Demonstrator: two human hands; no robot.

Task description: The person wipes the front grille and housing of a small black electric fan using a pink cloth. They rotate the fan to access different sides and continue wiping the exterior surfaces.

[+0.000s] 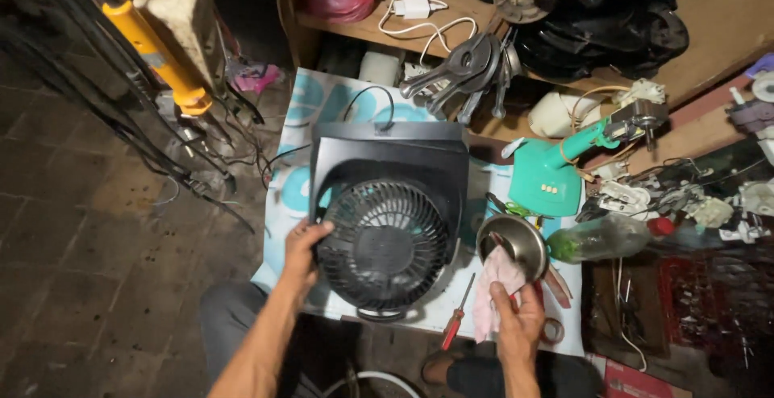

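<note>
A black box fan (pixel 387 204) with a round grille lies on a white and teal printed sheet (pixel 298 108). My left hand (pixel 304 246) rests on the fan's left edge, fingers on the grille rim. My right hand (pixel 516 317) grips a pink cloth (pixel 493 285) next to a small metal bowl (pixel 516 241). A red-handled screwdriver (pixel 456 325) lies between the fan and my right hand.
A teal fan base with a bare motor (pixel 564 168) lies right of the fan, with a green plastic bottle (pixel 601 238) below it. Wooden shelves (pixel 709 19) behind hold black fan parts, a white charger (pixel 413 7) and pliers (pixel 468 63). Tools and cables lean at left.
</note>
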